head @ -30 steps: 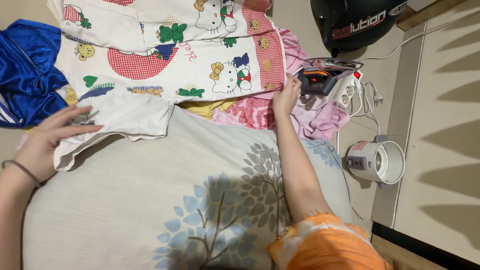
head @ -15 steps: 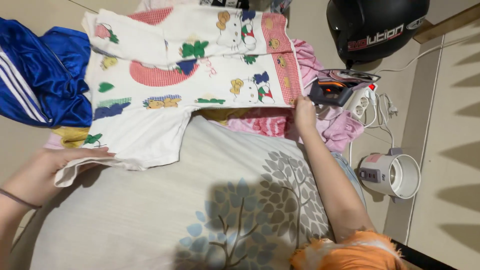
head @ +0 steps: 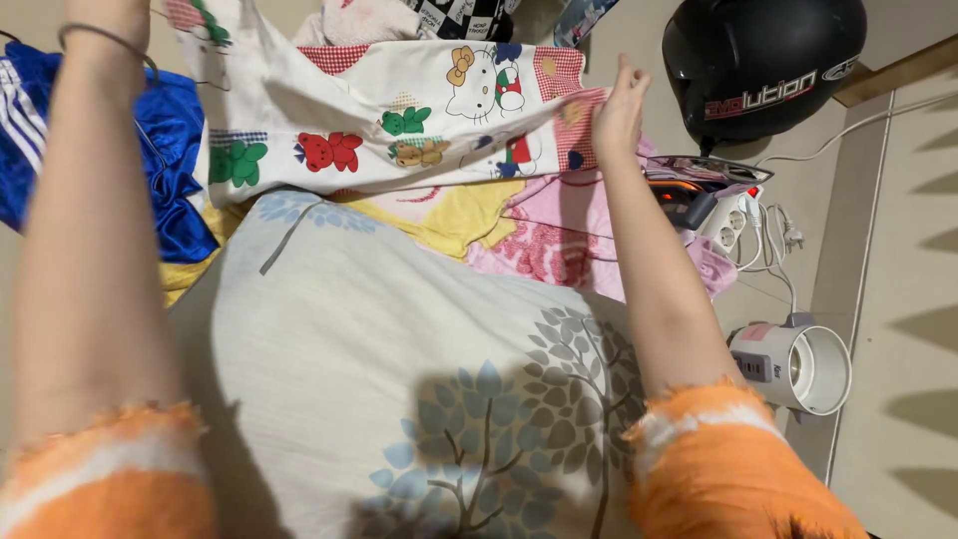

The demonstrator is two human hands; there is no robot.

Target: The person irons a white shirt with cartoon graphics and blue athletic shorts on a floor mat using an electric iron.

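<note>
- Right hand (head: 619, 112): fingers pinching the edge of the white cartoon-print cotton garment (head: 399, 120).
- Left hand: out of frame; grip cannot be told.
- Garment lies spread beyond the pale tree-print cushion (head: 399, 369).

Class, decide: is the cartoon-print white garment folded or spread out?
Spread out: the cartoon-print garment is stretched wide, the right hand holding one edge; the left hand is out of view.

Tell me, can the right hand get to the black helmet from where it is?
Probably yes. The right hand is raised at the edge of the cartoon-print cloth, and the black helmet sits just beside it with nothing between them.
</note>
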